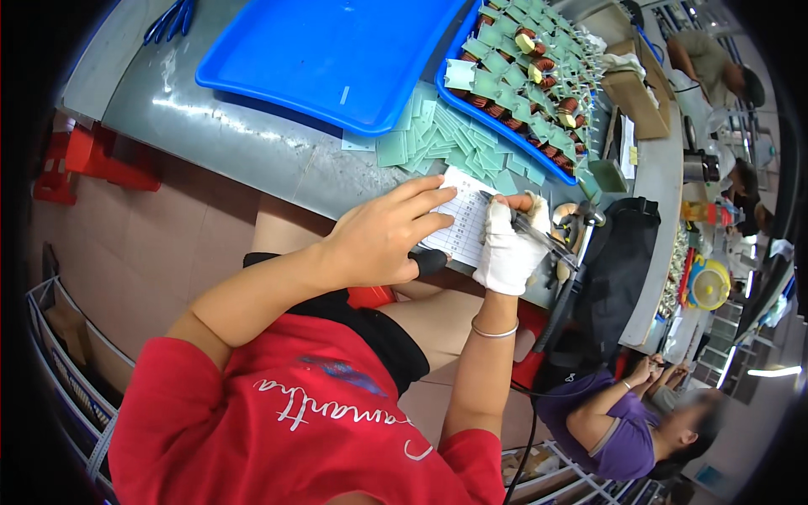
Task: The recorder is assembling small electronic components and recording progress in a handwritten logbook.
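A white printed form [470, 220] lies at the near edge of the metal table. My left hand [376, 234] rests on its left side, bare except for a black cover on the thumb, with fingers spread and flat. On the right side of the form, my right hand [512, 252], in a white glove with bare fingertips, is closed round a dark slim tool [543, 239]. The glove hides much of this tool, so its kind is unclear. Light-green rectangular plates [459, 139] lie in a loose heap just beyond the form.
An upturned-edge blue tray [311, 59] stands at the back left. Another blue tray [505, 130] holds many copper-wound coils [545, 71] with green plates. A black bag [619, 261] and a cardboard box [644, 101] are at the right. A co-worker in purple [602, 421] sits lower right.
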A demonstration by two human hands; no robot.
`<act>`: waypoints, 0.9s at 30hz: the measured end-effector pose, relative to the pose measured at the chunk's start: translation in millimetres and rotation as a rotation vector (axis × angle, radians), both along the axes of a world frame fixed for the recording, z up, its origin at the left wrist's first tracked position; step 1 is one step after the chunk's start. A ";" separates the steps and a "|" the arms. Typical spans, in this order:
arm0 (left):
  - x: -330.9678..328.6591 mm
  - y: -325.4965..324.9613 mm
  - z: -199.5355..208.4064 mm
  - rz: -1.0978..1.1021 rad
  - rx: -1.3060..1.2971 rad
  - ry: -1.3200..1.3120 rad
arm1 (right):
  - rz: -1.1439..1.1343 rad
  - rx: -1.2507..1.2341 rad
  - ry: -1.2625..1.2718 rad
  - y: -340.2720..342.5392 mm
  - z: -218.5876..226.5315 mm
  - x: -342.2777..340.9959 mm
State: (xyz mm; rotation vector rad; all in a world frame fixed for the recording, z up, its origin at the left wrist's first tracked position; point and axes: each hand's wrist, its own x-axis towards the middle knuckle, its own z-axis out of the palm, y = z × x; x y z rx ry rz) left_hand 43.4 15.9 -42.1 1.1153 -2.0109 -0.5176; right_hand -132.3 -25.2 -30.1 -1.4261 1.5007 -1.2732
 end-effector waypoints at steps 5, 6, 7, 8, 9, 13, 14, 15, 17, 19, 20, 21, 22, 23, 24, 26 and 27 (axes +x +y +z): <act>-1.2 -2.1 2.6 -0.010 0.005 -0.013 | 0.020 0.005 0.026 -2.1 -2.7 -2.6; -1.7 -2.6 4.7 -0.022 0.012 -0.033 | 0.021 -0.011 0.034 -2.7 -3.1 -2.3; -1.9 -2.8 5.8 -0.033 0.020 -0.053 | 0.023 -0.026 0.041 -3.1 -3.2 -1.9; -1.7 -3.1 5.6 -0.031 0.021 -0.052 | 0.025 -0.025 0.042 -3.5 -3.1 -1.6; -1.4 -3.4 5.3 -0.040 0.027 -0.057 | 0.028 -0.032 0.069 -3.8 -2.7 -1.2; -0.9 -3.4 6.8 -0.052 0.045 -0.082 | 0.028 -0.022 0.074 -4.5 -2.5 -1.6; -0.5 -3.6 7.4 -0.050 0.045 -0.081 | 0.030 -0.022 0.075 -4.8 -2.8 -1.5; -0.2 -3.8 7.9 -0.055 0.052 -0.088 | 0.020 -0.022 0.079 -5.1 -3.1 -1.4; 0.1 -3.9 8.1 -0.061 0.059 -0.093 | 0.009 -0.022 0.085 -4.6 -1.2 -0.4; 0.4 -3.9 7.9 -0.069 0.060 -0.104 | 0.030 -0.007 0.105 -3.7 3.0 1.2; 0.6 -3.7 8.1 -0.069 0.060 -0.103 | 0.029 -0.007 0.106 -3.3 1.7 0.6; 0.8 -3.4 8.4 -0.071 0.057 -0.104 | 0.028 -0.023 0.105 -2.9 -0.9 -0.6; 0.8 -3.7 8.6 -0.073 0.053 -0.104 | 0.027 -0.040 0.104 -3.3 -1.2 -0.8; 0.6 -3.9 8.6 -0.073 0.052 -0.102 | 0.027 -0.041 0.106 -3.2 -0.5 -0.7; 0.5 -4.1 8.4 -0.073 0.053 -0.101 | 0.024 -0.051 0.125 -2.9 0.7 0.1; 0.1 -3.4 7.5 -0.074 0.058 -0.099 | 0.020 -0.058 0.144 -2.3 0.6 -0.1; -0.2 -3.3 6.8 -0.068 0.048 -0.099 | 0.010 -0.057 0.130 -2.8 -0.7 -1.2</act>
